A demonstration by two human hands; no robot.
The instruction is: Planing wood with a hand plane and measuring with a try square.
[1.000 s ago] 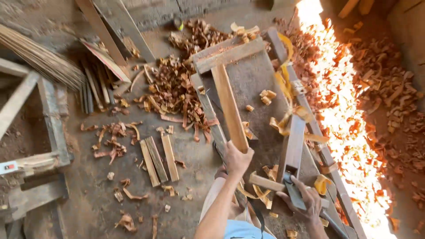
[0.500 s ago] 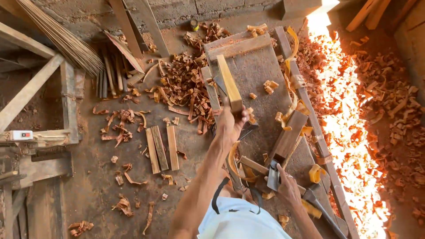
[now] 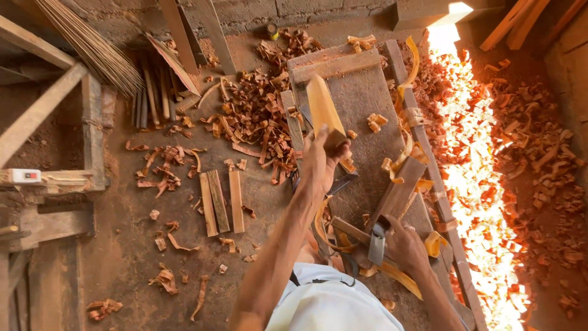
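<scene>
1. Head view — the left hand (image 3: 323, 156) is clamped round the near end of a pale slat (image 3: 321, 109), tilting it up over the sloped bench (image 3: 367, 98), likely to check its shaved face.
2. The right hand (image 3: 401, 245) grips a metal-headed tool (image 3: 377, 240) low by the bench's near end — parked, blade down, it seems.
3. Three cut strips (image 3: 222, 201) lie side by side on the dirt floor (image 3: 122, 257), apart from the shavings (image 3: 254, 116) heaped beside the bench.
</scene>
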